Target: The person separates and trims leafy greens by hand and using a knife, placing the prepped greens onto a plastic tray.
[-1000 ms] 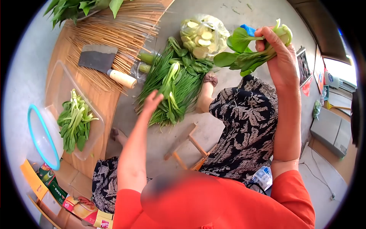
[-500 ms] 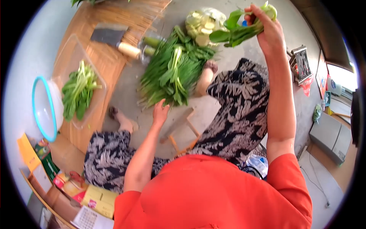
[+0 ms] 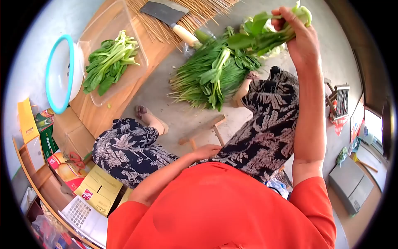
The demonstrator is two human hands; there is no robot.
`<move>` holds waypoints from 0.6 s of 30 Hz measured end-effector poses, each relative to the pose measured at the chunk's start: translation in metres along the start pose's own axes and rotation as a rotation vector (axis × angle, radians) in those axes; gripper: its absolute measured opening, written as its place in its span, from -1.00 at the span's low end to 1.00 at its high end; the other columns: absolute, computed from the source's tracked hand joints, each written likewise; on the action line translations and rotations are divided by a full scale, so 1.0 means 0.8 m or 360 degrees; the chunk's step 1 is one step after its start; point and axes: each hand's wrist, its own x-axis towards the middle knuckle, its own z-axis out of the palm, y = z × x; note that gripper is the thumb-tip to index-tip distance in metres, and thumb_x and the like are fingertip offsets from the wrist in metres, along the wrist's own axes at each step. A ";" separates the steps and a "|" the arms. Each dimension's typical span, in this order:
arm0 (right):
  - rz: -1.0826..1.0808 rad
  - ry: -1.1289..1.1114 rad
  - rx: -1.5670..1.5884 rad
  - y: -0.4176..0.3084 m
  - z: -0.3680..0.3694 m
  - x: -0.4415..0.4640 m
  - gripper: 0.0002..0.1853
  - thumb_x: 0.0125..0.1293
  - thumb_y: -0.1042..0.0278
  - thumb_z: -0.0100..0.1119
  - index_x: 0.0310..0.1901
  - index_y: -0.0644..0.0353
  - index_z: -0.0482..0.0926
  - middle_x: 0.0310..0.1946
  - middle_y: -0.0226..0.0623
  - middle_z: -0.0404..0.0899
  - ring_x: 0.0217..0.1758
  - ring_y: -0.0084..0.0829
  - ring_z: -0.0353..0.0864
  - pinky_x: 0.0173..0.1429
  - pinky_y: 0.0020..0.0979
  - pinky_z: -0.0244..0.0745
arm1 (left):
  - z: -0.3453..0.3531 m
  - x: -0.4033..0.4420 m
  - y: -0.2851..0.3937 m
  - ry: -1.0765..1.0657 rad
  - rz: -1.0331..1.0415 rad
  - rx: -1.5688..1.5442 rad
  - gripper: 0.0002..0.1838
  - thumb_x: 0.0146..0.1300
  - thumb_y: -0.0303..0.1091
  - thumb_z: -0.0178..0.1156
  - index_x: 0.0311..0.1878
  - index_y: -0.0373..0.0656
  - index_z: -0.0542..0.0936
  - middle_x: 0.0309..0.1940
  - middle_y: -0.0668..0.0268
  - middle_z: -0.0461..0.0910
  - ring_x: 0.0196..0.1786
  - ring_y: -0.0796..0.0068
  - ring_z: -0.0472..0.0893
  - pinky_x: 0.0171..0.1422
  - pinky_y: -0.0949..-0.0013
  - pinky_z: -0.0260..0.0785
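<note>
Raised at the upper right, my right hand (image 3: 302,41) is closed around a bunch of leafy greens (image 3: 265,40), with the pale stem ends up by the fingers and the leaves pointing left. My left hand (image 3: 208,152) lies by my thigh with its fingers stretched out, nothing visible in it. On the floor ahead is a pile of long thin chives (image 3: 190,76), with a leafy stalk (image 3: 215,81) on top. More leafy greens (image 3: 112,62) sit in a clear plastic bin (image 3: 143,56) to the left.
A cleaver (image 3: 166,14) with a pale wooden handle lies on a stick mat (image 3: 203,10) upon the wooden board (image 3: 159,47). A blue-rimmed basin (image 3: 71,74) stands beside the bin. Cardboard boxes (image 3: 101,189) are at lower left. A small wooden stool (image 3: 217,120) stands between my legs.
My left hand has drawn back from near the chives to my thigh. My right hand still holds the greens up. The view has shifted, bringing the bin and cleaver higher in the picture.
</note>
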 end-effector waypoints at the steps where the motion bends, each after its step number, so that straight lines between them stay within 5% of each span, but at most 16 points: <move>1: 0.0030 -0.0165 -0.0172 0.008 0.005 0.010 -0.76 0.35 0.29 0.21 -0.17 0.35 0.61 -0.33 -0.34 0.60 -0.28 -0.53 0.55 -0.13 -0.52 0.44 | -0.009 0.002 0.005 -0.0058 -0.0166 -0.0028 -0.67 0.36 -0.24 -0.02 0.02 -0.24 0.58 -0.37 0.30 0.58 -0.31 0.56 0.48 -0.15 0.40 0.40; 5: 0.0199 -0.0158 -0.0210 0.033 -0.025 0.042 -0.81 0.32 0.31 0.23 -0.20 0.28 0.63 -0.37 -0.36 0.62 -0.34 -0.56 0.56 -0.20 -0.52 0.43 | 0.002 0.029 -0.013 -0.0036 -0.0044 0.0062 -0.70 0.34 -0.25 0.01 -0.04 -0.21 0.61 -0.44 0.32 0.56 -0.35 0.61 0.46 -0.22 0.42 0.39; 7: 0.0259 -0.0121 -0.0198 0.026 -0.024 0.046 -0.81 0.33 0.31 0.22 -0.22 0.27 0.62 -0.39 -0.37 0.61 -0.36 -0.57 0.55 -0.24 -0.54 0.40 | -0.009 0.052 -0.019 0.0026 0.0173 0.0401 -0.62 0.31 -0.22 0.08 0.12 -0.17 0.56 -0.17 0.20 0.68 -0.17 0.44 0.58 -0.04 0.29 0.42; 10: 0.0173 -0.0185 -0.0191 0.035 -0.014 0.041 -0.80 0.33 0.29 0.22 -0.24 0.28 0.62 -0.42 -0.38 0.59 -0.39 -0.58 0.53 -0.26 -0.55 0.38 | -0.022 0.036 0.015 -0.0063 0.0006 0.0208 -0.60 0.29 -0.16 0.12 0.09 -0.19 0.58 -0.08 0.09 0.67 -0.08 0.34 0.61 0.05 0.25 0.40; 18: 0.0313 -0.0386 -0.0058 0.077 0.015 0.036 -0.83 0.29 0.32 0.26 -0.25 0.26 0.60 -0.43 -0.32 0.62 -0.39 -0.52 0.60 -0.34 -0.53 0.42 | -0.042 0.021 0.013 0.0703 0.0502 0.0606 -0.64 0.27 -0.13 0.14 0.03 -0.12 0.61 -0.16 0.05 0.66 -0.08 0.16 0.64 0.03 0.16 0.43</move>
